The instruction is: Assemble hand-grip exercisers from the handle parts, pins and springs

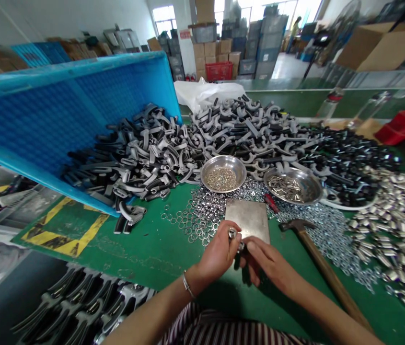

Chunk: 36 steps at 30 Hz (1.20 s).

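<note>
My left hand (216,251) is closed around a small shiny metal cylinder (231,233), whose round end shows between thumb and forefinger. Close beside it, my right hand (269,263) pinches a small piece with a dark and shiny surface (241,247); the fingers cover most of it. Whether the two pieces touch, I cannot tell. Both hands are above the near edge of a square metal plate (248,216) on the green table (141,258). A hammer (306,239) with a wooden handle lies right of my right hand.
A blue crate (90,91) lies tipped at left, spilling grey-black handle parts (152,158). Two steel bowls (224,160) (312,199) hold small metal pieces. Loose rings (195,225), nuts (331,244), metal cylinders (396,215) and black parts (353,153) surround the plate. A red-handled tool (271,203) lies behind it.
</note>
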Motion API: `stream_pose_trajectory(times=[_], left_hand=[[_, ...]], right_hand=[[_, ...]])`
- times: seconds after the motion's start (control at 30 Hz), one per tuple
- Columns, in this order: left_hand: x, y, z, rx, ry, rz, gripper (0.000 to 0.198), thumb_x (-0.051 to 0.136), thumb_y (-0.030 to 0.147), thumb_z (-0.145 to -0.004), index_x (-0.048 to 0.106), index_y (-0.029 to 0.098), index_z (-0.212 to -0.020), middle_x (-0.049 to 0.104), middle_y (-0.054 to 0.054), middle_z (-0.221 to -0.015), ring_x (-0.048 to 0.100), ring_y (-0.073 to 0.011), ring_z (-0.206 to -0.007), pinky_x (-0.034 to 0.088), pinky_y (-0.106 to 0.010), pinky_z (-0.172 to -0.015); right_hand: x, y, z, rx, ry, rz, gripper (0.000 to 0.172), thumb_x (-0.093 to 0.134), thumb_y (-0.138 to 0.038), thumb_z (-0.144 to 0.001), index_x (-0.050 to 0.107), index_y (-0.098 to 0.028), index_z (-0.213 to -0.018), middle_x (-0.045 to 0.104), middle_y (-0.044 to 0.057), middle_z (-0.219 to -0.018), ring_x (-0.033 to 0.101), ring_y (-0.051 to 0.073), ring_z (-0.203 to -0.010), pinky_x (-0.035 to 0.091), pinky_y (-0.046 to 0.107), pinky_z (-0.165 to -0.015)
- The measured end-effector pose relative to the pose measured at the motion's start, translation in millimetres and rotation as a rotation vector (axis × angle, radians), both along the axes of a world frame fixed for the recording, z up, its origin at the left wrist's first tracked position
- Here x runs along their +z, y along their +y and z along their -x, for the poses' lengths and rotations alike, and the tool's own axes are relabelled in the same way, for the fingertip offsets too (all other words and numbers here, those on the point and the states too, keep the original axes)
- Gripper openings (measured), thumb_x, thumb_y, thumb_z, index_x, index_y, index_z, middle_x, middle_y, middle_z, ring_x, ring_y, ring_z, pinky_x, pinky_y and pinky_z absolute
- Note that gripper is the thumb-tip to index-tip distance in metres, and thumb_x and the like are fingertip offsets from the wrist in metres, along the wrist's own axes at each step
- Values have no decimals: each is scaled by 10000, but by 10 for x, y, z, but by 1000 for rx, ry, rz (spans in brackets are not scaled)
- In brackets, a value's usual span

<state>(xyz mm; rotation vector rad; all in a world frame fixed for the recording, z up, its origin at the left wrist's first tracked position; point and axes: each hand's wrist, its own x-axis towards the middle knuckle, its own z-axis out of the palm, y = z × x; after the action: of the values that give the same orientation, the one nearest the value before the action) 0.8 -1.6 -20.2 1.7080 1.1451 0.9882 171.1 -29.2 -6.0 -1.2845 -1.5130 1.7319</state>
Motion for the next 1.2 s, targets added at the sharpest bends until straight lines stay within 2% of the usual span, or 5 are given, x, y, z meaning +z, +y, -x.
stream_pose_trajectory(times=[0.13,0.67,0.83,1.03,1.2], left_hand=[[-51,6,-112,163,-95,330,385,291,501,-1017,518,190,-1009,509,28,-681,496,-132,-519,432,-266,-535],[-27,37,-117,7,70,-157,171,389,319,-1013,497,192,-977,546,-62,-987,538,-184,-945,433,-331,-915],[-41,49,-184,136,61,-6,260,318,358,-1036,506,190,-970,567,-48,-910,544,-179,-847,439,-319,-814],[-44,47,-169,57,149,-136,170,378,305,-1013,497,184,-988,551,-65,-959,536,-192,-918,439,-344,-896],[-72,22,-157,13,174,-100,177,353,305,-1021,486,189,-1007,550,-62,-961,540,-191,-921,445,-348,-901]], right_hand=[[-33,19,33,-237,-212,-493,342,646,-483,-865,591,-219,-1076,666,107,-1056,630,261,-995,491,418,-897],[35,-31,-18,40,85,190,547,183,-661,-971,488,-219,-864,538,-32,-548,443,131,-346,405,266,-375],[-9,-38,-32,-240,-281,-415,340,565,-545,-887,550,-219,-980,683,94,-936,675,232,-809,528,342,-697],[-119,-143,86,-163,-1,13,439,199,-589,-999,435,-242,-872,571,-37,-596,509,143,-368,393,261,-401],[-90,-158,-37,-215,-390,-340,408,458,-616,-927,510,-222,-833,641,68,-805,611,192,-667,436,287,-600]])
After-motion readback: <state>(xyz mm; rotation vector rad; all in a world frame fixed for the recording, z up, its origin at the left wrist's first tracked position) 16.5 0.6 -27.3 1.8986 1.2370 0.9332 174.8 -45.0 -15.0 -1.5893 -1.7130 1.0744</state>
